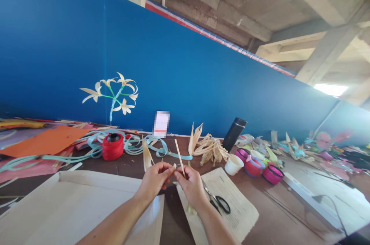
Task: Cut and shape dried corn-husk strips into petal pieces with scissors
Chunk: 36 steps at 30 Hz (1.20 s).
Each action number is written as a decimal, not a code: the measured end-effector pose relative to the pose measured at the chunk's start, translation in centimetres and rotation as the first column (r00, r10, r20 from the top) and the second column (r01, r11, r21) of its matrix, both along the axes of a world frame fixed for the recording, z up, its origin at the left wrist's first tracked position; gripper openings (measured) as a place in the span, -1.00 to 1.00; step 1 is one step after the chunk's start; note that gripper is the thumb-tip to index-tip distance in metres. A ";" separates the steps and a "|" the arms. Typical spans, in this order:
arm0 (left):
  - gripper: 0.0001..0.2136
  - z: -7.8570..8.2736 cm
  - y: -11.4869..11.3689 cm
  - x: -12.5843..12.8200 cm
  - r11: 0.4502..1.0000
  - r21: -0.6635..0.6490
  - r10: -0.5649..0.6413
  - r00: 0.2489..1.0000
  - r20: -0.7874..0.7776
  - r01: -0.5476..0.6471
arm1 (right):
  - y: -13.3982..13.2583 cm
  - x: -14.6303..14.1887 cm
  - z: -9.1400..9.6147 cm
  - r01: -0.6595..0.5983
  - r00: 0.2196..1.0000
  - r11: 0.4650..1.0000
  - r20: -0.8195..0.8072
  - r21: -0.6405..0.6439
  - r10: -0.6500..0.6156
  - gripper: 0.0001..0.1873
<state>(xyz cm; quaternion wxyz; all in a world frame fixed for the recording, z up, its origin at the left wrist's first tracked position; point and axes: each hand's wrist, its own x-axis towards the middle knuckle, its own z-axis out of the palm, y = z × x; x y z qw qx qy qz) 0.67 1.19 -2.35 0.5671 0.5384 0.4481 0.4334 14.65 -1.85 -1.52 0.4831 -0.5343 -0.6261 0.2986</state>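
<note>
My left hand (154,181) and my right hand (191,185) meet above the table, fingertips almost touching. The left thumb and fingers are pinched at a tiny pale piece (174,165); what it is cannot be made out. A thin pale stick (179,153) rises from between my right thumb and fingers. Behind the left hand stands a pointed dried corn husk (147,154); whether that hand holds it is hidden. Under my right wrist lies a printed sheet (241,204), with black-handled scissors (222,204) on it.
A husk-flower stem (112,108) stands at the back left. Red twine (112,150), light-blue strapping (138,145) and an orange sheet (46,140) lie leftward. Dried husks (212,148), a white cup (233,165) and a black bottle (233,135) stand right. White board (95,198) lies in front.
</note>
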 end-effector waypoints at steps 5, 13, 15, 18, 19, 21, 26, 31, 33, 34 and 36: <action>-0.66 0.2 0.0 0.1 1.000 -0.013 0.017 1.000 0.010 -0.017 | 0.0 0.0 0.0 -0.009 1.000 1.000 -0.011 0.009 0.009 -0.80; -0.69 0.1 -0.1 -0.2 0.996 -0.094 0.015 0.994 0.105 -0.005 | -0.1 -0.2 0.2 -0.030 0.999 1.000 -0.032 0.006 0.030 -0.78; -0.71 0.2 -0.2 -0.3 0.993 -0.120 0.017 0.989 0.145 0.001 | -0.1 -0.2 0.1 -0.031 0.999 1.000 -0.044 0.003 0.031 -0.77; -0.71 0.4 -0.3 -0.4 0.987 -0.160 0.012 0.984 0.178 0.017 | -0.1 -0.1 0.1 -0.025 0.999 1.000 -0.048 0.006 0.026 -0.78; -0.71 0.4 -0.3 -0.4 0.985 -0.168 0.007 0.983 0.184 0.025 | -0.1 -0.1 0.0 -0.018 0.999 1.000 -0.042 0.009 0.018 -0.78; -0.71 0.5 -0.3 -0.4 0.984 -0.173 -0.003 0.982 0.186 0.036 | -0.1 0.1 0.0 0.002 1.000 1.000 -0.016 0.019 -0.001 -0.76; -0.69 0.4 -0.1 -0.5 0.989 -0.151 0.019 0.986 0.164 0.006 | 0.2 0.6 -0.5 0.082 0.979 0.993 0.178 0.086 -0.097 -0.67; -0.68 -0.1 0.3 -0.6 0.989 -0.146 0.060 0.986 0.154 -0.038 | 0.4 1.4 -1.1 0.143 0.860 0.985 0.482 0.093 -0.170 -0.73; -0.67 -0.1 0.3 -0.6 0.988 -0.148 0.064 0.987 0.145 -0.042 | 0.4 1.6 -1.2 0.132 0.817 0.990 0.560 0.056 -0.140 -0.72; -0.66 -0.2 0.4 -0.6 0.988 -0.151 0.066 0.988 0.143 -0.044 | 0.4 1.7 -1.2 0.129 0.803 0.991 0.581 0.043 -0.130 -0.72; -0.65 -0.3 0.4 -0.6 0.988 -0.148 0.063 0.988 0.143 -0.042 | 0.4 1.8 -1.0 0.129 0.795 0.991 0.592 0.042 -0.129 -0.72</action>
